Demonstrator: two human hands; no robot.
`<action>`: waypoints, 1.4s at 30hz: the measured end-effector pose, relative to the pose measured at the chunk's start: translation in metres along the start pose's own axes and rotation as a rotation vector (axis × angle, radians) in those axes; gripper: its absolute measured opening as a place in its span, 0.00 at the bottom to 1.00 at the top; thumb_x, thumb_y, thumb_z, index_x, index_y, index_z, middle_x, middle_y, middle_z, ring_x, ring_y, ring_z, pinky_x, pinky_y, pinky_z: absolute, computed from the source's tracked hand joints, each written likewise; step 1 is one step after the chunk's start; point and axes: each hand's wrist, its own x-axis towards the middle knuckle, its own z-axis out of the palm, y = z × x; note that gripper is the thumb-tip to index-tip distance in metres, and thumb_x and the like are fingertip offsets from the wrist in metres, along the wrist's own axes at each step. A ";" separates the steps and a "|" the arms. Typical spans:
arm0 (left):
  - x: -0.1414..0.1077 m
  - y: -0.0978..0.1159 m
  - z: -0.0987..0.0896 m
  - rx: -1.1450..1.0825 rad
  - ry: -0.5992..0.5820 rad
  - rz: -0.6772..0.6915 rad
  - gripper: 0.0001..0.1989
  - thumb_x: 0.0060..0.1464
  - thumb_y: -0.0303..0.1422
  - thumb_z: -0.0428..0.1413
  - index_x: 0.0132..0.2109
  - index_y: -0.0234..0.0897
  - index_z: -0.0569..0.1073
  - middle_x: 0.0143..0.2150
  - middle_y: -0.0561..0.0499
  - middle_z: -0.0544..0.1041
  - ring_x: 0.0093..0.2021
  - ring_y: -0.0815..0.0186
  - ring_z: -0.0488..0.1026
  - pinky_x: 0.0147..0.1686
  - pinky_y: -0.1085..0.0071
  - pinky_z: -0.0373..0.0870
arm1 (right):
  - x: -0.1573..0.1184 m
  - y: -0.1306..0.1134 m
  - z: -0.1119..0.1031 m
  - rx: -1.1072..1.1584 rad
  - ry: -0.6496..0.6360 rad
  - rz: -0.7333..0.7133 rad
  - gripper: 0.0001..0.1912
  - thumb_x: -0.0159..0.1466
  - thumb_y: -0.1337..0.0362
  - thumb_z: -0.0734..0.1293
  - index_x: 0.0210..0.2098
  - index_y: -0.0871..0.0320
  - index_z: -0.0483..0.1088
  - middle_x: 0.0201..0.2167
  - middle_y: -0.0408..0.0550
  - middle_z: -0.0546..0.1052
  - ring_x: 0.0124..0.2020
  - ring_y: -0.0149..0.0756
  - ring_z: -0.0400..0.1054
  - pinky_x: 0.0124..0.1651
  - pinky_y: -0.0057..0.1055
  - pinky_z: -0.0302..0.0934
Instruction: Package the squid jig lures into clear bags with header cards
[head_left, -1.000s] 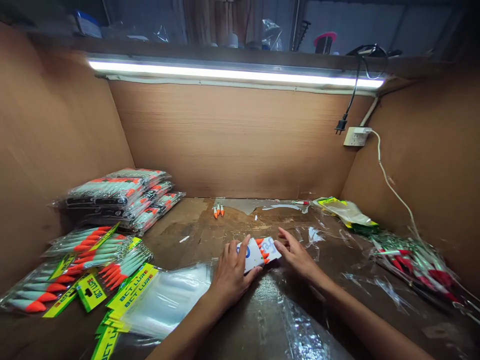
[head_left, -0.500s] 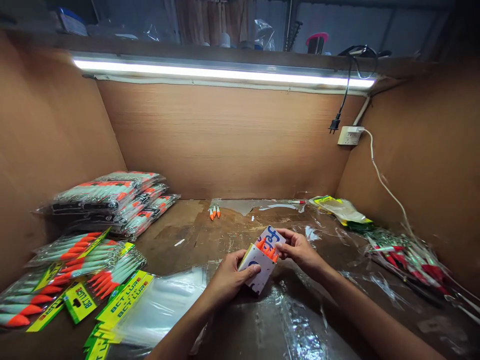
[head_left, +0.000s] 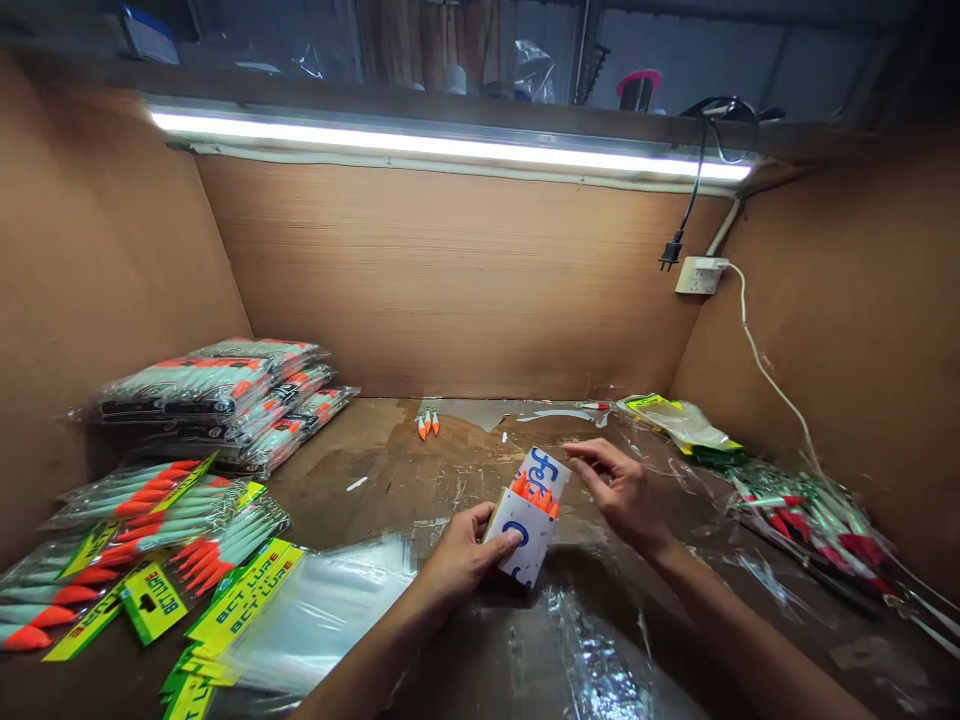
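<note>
My left hand is wrapped round a small white box with blue lettering, tilted above the table. Its thumb presses on the front face and the box's taller back panel stands up. Orange tips of several fishing lures stick out of the box's open top. Just right of the back panel, my right hand is raised with its fingers apart and bent, and nothing shows in it. The lures' lower parts are hidden inside the box.
At left lie stacked packs of lures, loose lure bags and clear bags with yellow headers. A few orange-tipped lures lie at the back. Red-and-silver lures are heaped at right, below yellow-header packaging. A black plug hangs down.
My right hand has let go of the box's back panel and moved right, its fingers opening. The box stays in my left hand, turned slightly so its front shows more.
</note>
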 end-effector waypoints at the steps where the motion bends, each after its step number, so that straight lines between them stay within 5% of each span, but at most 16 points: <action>1: 0.000 0.000 0.000 0.044 -0.006 0.033 0.22 0.51 0.42 0.65 0.46 0.30 0.75 0.41 0.44 0.80 0.38 0.60 0.76 0.37 0.70 0.70 | -0.002 -0.006 0.001 0.002 -0.088 -0.057 0.14 0.68 0.61 0.63 0.52 0.52 0.73 0.47 0.50 0.76 0.45 0.39 0.70 0.45 0.35 0.65; 5: -0.002 0.004 0.002 0.170 -0.033 0.084 0.19 0.51 0.41 0.64 0.46 0.31 0.77 0.38 0.48 0.80 0.37 0.63 0.74 0.35 0.73 0.67 | -0.004 -0.019 0.002 -0.025 -0.364 -0.228 0.13 0.68 0.64 0.65 0.51 0.51 0.74 0.44 0.49 0.77 0.40 0.36 0.71 0.40 0.31 0.65; 9: -0.005 0.012 0.005 0.241 -0.076 0.088 0.19 0.52 0.41 0.63 0.47 0.32 0.77 0.40 0.48 0.80 0.39 0.61 0.74 0.36 0.72 0.67 | 0.002 -0.015 -0.010 -0.048 -0.432 -0.236 0.05 0.68 0.64 0.66 0.40 0.54 0.75 0.37 0.46 0.78 0.37 0.34 0.71 0.40 0.29 0.64; 16: -0.009 0.019 0.009 0.319 -0.126 0.080 0.21 0.52 0.42 0.63 0.49 0.36 0.78 0.42 0.48 0.81 0.42 0.57 0.75 0.38 0.71 0.67 | 0.005 -0.012 -0.022 -0.108 -0.536 -0.158 0.07 0.67 0.60 0.66 0.41 0.53 0.76 0.36 0.46 0.79 0.35 0.36 0.72 0.38 0.30 0.63; 22: -0.008 0.019 0.006 0.192 -0.141 0.048 0.20 0.53 0.40 0.63 0.49 0.33 0.77 0.42 0.46 0.80 0.40 0.58 0.75 0.38 0.71 0.68 | -0.003 -0.009 -0.002 -0.034 -0.456 -0.208 0.08 0.68 0.60 0.65 0.41 0.52 0.77 0.37 0.48 0.79 0.39 0.39 0.70 0.43 0.35 0.64; 28: -0.007 0.019 0.005 0.080 -0.183 -0.006 0.22 0.50 0.41 0.65 0.48 0.32 0.77 0.43 0.45 0.80 0.40 0.59 0.76 0.39 0.71 0.69 | -0.008 -0.006 0.011 -0.191 -0.295 -0.263 0.09 0.68 0.61 0.65 0.42 0.49 0.78 0.43 0.50 0.75 0.46 0.43 0.65 0.46 0.39 0.63; 35: -0.010 0.014 0.008 -0.012 -0.223 -0.054 0.24 0.48 0.42 0.67 0.48 0.32 0.77 0.42 0.44 0.81 0.39 0.59 0.77 0.38 0.70 0.70 | -0.006 -0.005 0.006 -0.105 -0.373 -0.227 0.05 0.65 0.62 0.68 0.38 0.50 0.79 0.52 0.49 0.72 0.55 0.44 0.62 0.56 0.44 0.59; 39: -0.003 0.007 0.004 -0.100 -0.097 -0.065 0.26 0.48 0.43 0.67 0.49 0.31 0.76 0.43 0.42 0.81 0.38 0.59 0.78 0.38 0.69 0.72 | -0.005 -0.006 0.005 -0.092 -0.169 -0.115 0.12 0.66 0.60 0.67 0.49 0.48 0.75 0.62 0.50 0.64 0.61 0.48 0.58 0.62 0.49 0.54; 42: 0.004 0.003 0.000 -0.144 0.112 -0.010 0.27 0.48 0.44 0.66 0.51 0.31 0.73 0.45 0.40 0.80 0.39 0.58 0.78 0.40 0.65 0.74 | -0.012 -0.008 0.016 0.013 0.034 0.134 0.22 0.69 0.55 0.62 0.61 0.50 0.64 0.58 0.54 0.67 0.53 0.46 0.66 0.57 0.46 0.61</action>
